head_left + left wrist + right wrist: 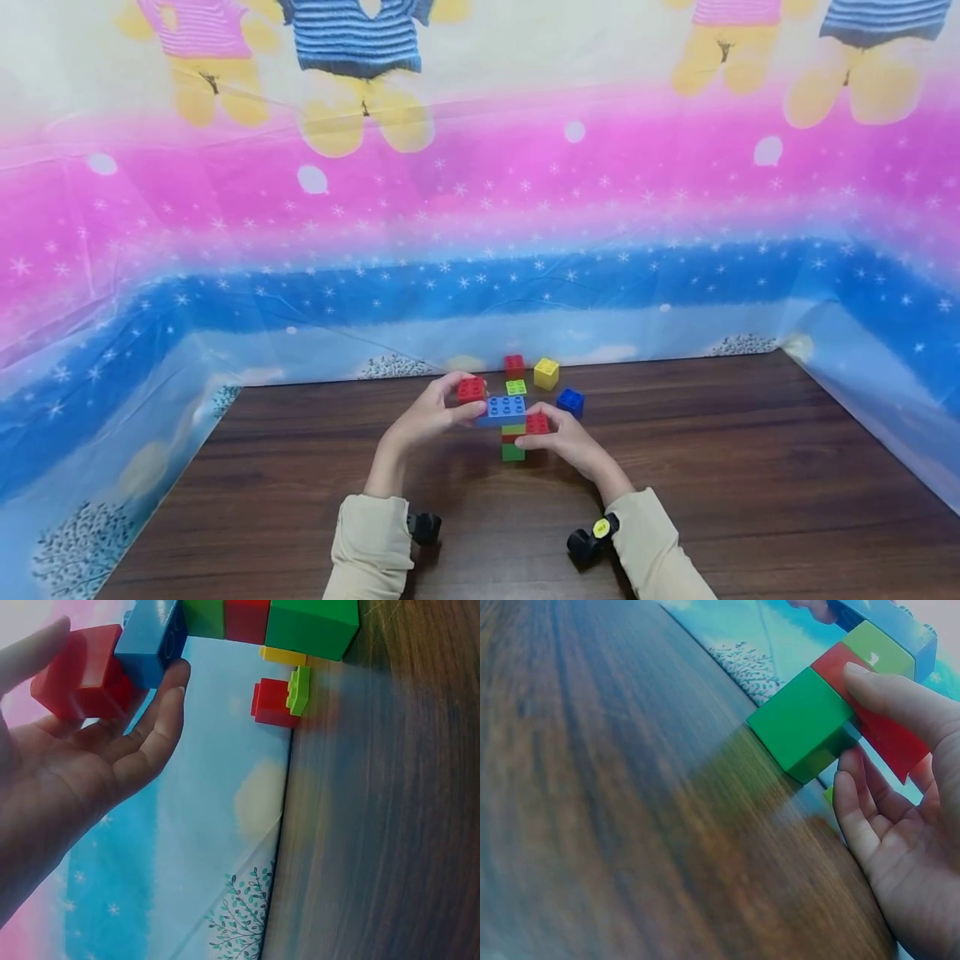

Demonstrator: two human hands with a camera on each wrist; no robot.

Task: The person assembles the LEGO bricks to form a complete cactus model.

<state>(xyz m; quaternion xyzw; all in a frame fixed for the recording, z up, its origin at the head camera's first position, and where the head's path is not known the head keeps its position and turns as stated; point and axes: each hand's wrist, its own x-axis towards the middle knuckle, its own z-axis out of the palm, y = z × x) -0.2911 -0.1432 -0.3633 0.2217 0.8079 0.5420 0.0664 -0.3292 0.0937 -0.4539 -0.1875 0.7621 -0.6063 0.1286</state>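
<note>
A small tower of toy building bricks stands on the table, with a green brick [802,720] at the bottom. Above it come a red brick [889,739] jutting out to the right, a light green brick [881,649] and a long blue brick [506,407] reaching left. At the blue brick's left end, my left hand [427,414] grips another red brick [82,671], its fingertips touching the blue one. My right hand [567,437] pinches the jutting red brick between thumb and fingers. Some fingers of both hands are hidden in the head view.
Behind the tower lie a red brick [513,365], a flat light green brick [516,387] and a yellow brick [547,374]. A blue brick [571,402] sits just beyond the right hand. A printed cloth [480,292] borders the brown table [300,483].
</note>
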